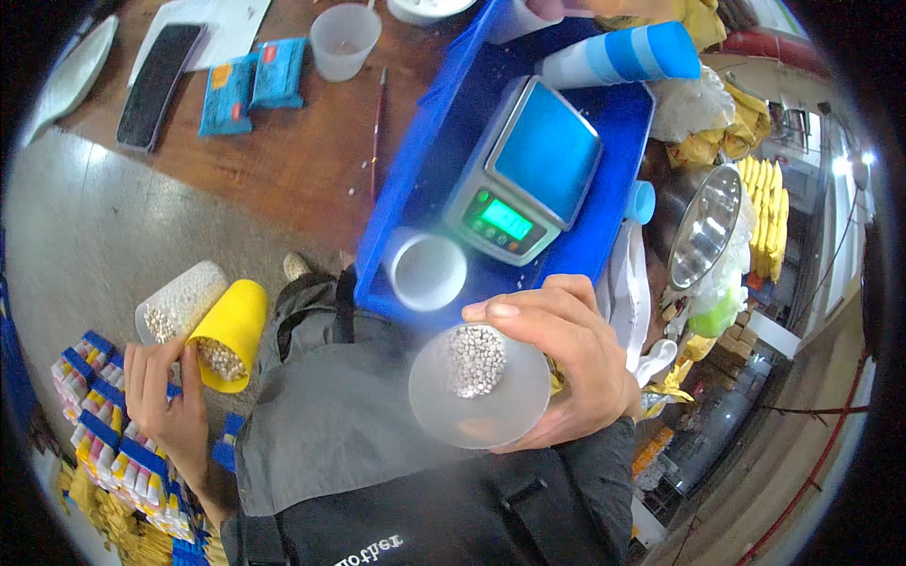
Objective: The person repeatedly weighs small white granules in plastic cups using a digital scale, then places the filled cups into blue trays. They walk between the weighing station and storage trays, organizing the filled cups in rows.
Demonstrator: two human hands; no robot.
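My left hand (168, 396) pinches the rim of a yellow plastic cup (243, 321), which is tilted with pale pellets (220, 363) inside. A translucent white cup (193, 288), also tilted and part-filled with pellets, lies against it; whether my fingers hold this one too I cannot tell. In front of my apron, my right hand (576, 358) is wrapped round a frosted translucent cup (439, 415) with greyish-white pellets (478, 360) in it. Just beyond that cup, a white cup (427, 272) stands in the blue tray (401, 203), beside a digital scale (547, 151) with a lit green display.
On the brown table (321, 170) are a phone (162, 85), blue packets (276, 74), a clear cup (345, 42) and a thin brush-like stick (379, 123). Stacked blue-and-white cups (623, 57) lie across the tray's far end. A metal bowl (706, 226) is at the right.
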